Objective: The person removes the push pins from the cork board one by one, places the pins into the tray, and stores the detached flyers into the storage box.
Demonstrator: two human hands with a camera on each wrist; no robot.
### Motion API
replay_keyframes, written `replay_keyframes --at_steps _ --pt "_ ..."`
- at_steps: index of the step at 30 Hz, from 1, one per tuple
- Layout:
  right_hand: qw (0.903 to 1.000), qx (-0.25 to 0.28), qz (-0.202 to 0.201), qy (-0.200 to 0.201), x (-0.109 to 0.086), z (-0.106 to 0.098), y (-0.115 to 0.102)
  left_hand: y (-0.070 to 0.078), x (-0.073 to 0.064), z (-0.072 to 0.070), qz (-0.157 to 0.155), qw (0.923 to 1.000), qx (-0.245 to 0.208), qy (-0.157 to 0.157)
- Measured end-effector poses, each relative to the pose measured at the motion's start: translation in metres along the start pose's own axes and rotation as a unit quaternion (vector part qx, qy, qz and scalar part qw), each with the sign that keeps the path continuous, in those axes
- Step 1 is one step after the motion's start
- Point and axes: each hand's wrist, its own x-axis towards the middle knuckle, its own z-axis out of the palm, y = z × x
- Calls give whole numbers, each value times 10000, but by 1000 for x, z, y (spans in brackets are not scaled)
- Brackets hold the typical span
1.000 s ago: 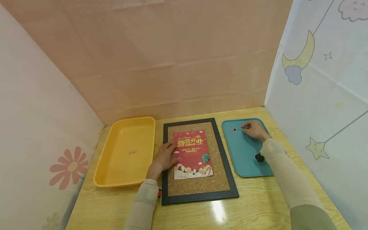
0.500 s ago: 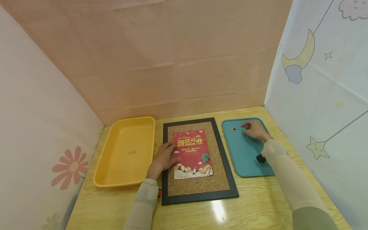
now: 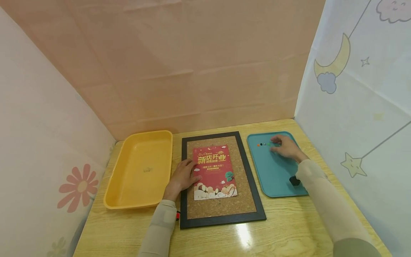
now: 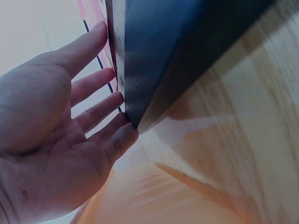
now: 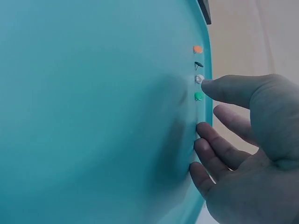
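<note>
My left hand (image 3: 183, 175) rests on the left edge of a red poster (image 3: 214, 171), its fingers loosely spread. The poster lies on a cork board (image 3: 245, 192) with a black frame (image 3: 224, 217). In the left wrist view, the fingertips touch the frame's edge. Over the far part of a teal tray (image 3: 273, 175) is my right hand (image 3: 285, 147), thumb and fingers apart with nothing between them. Close to its thumb, the right wrist view shows a row of pushpins: orange (image 5: 198, 49), black (image 5: 199, 64), clear (image 5: 199, 79) and green (image 5: 198, 96).
A yellow bin (image 3: 138, 171) stands left of the board on the wooden table (image 3: 289, 221). A peach backdrop (image 3: 192, 71) rises behind, with patterned white side walls (image 3: 359, 107) at left and right.
The right hand's fingers have parted from the green pushpin, which now lies in the row, and the hand has drawn slightly right. The left hand has stayed in place.
</note>
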Motion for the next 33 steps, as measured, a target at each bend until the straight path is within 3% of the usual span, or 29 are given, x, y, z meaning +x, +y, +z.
replay_keyframes --at_steps 10,20,33 --pt "9995 -239 -181 26 -12 0 -4 -1 -1 0 -19 10000 -23 -16" --pt "9970 -247 -679 284 -35 7 -35 0 -1 -1 -59 10000 -48 -34" --pt "9896 -145 -1394 332 -49 33 -75 2 -1 0 -145 9999 -71 -35"
